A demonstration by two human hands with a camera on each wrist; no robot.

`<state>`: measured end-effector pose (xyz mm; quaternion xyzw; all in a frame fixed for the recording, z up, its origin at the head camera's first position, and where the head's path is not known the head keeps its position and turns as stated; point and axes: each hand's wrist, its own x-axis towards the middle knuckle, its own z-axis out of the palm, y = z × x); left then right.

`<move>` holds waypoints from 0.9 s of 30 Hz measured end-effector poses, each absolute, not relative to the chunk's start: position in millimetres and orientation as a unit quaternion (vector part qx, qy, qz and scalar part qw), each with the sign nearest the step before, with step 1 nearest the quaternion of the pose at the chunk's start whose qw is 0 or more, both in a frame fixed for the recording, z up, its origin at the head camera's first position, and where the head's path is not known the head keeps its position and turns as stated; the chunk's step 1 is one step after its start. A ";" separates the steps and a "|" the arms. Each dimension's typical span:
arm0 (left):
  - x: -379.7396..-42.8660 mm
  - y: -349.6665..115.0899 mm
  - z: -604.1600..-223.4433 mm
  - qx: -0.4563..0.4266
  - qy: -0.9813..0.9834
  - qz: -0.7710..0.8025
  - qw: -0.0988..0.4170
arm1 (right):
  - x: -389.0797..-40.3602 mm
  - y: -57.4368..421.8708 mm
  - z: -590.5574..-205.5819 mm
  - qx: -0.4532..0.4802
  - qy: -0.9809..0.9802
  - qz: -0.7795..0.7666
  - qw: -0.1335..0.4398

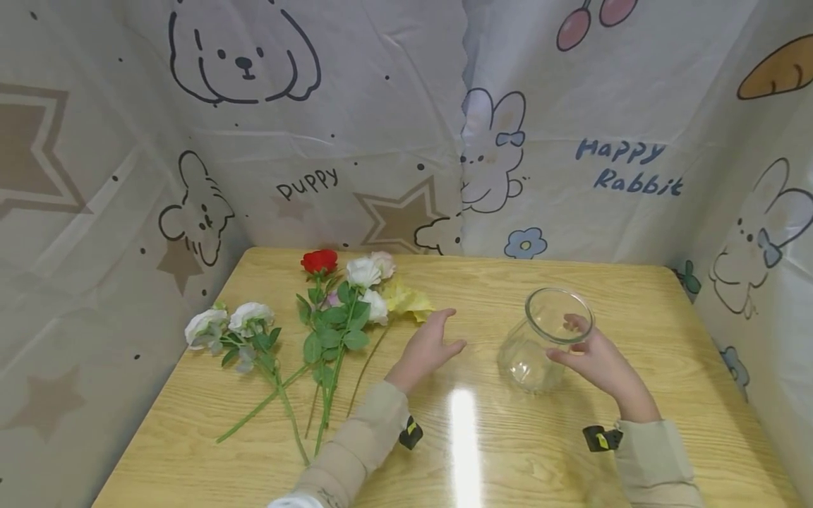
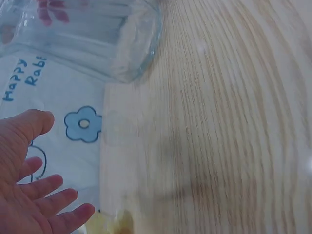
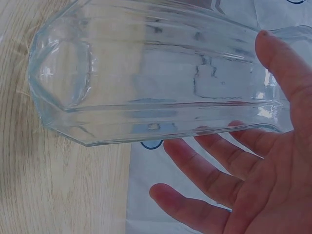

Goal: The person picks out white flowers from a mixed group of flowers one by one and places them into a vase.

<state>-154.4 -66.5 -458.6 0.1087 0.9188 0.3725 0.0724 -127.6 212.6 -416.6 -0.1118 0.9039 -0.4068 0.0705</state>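
Observation:
A clear glass vase (image 1: 536,356) with a round rim and faceted sides stands on the right half of the wooden table. My right hand (image 1: 593,358) is beside its neck, the thumb on the near side and the fingers on the far side. In the right wrist view, the loosely spread fingers (image 3: 204,175) reach the edge of the glass vase (image 3: 117,92); whether they press on it is unclear. Left of the vase, my left hand (image 1: 427,350) hovers with thumb and fingers apart, holding nothing. The left wrist view shows this hand (image 2: 34,180) below the vase (image 2: 92,34).
Artificial flowers lie on the table's left half: a red rose (image 1: 320,262), white blooms (image 1: 364,271), a yellow flower (image 1: 406,299) and two white flowers (image 1: 252,319) further left. Their green stems (image 1: 286,409) point to the near edge. Printed cloth (image 1: 381,141) walls surround the table (image 1: 508,451).

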 end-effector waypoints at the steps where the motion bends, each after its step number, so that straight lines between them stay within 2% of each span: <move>1: -154.1 -71.0 -459.5 0.107 0.921 0.368 0.072 | -127.5 212.6 -416.5 -0.112 0.904 -0.407 0.070; 13: -150.7 -119.2 -472.2 0.061 0.928 0.366 0.041 | -127.6 214.7 -416.4 -0.120 0.904 -0.406 0.065; 20: -142.2 -149.9 -473.1 0.041 0.925 0.378 -0.006 | -127.8 215.2 -416.9 -0.120 0.902 -0.408 0.073; 27: -131.1 -172.8 -474.2 0.020 0.928 0.372 -0.011 | -128.5 215.2 -416.5 -0.123 0.904 -0.402 0.074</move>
